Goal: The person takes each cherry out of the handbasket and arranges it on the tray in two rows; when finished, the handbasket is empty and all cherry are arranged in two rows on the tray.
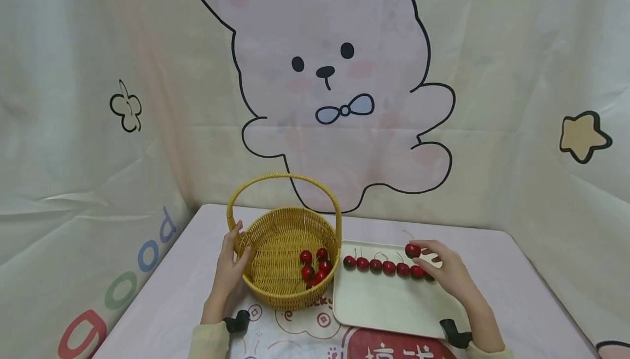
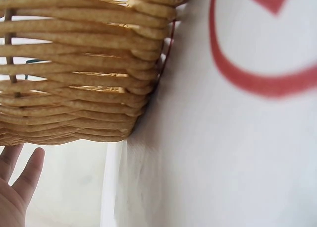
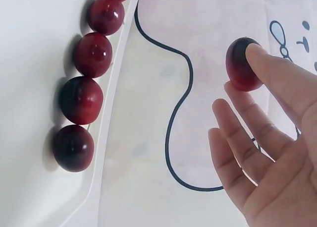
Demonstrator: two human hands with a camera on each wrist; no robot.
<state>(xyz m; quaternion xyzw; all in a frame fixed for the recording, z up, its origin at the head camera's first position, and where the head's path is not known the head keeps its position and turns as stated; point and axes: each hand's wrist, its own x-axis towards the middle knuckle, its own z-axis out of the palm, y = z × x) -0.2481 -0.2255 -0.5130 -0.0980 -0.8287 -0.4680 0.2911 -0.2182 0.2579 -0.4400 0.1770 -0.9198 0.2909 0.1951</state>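
Note:
My right hand point(image 1: 450, 271) pinches a dark red cherry point(image 1: 412, 250) between thumb and fingertips, above the far edge of a cream tray point(image 1: 379, 301). In the right wrist view the held cherry point(image 3: 242, 63) is dark on top, and the other fingers are spread below it. A row of several cherries point(image 1: 375, 266) lies along the tray's far side. My left hand point(image 1: 228, 266) rests against the left side of a yellow wicker basket point(image 1: 273, 249), its fingers extended near the handle's base. Several cherries point(image 1: 307, 272) lie in the basket's right part.
The basket's tall arched handle point(image 1: 285, 175) rises over it. Basket and tray stand side by side on a white table point(image 1: 169, 304) with a printed cloth. A fabric backdrop point(image 1: 497, 102) with a cartoon rabbit surrounds the table on three sides.

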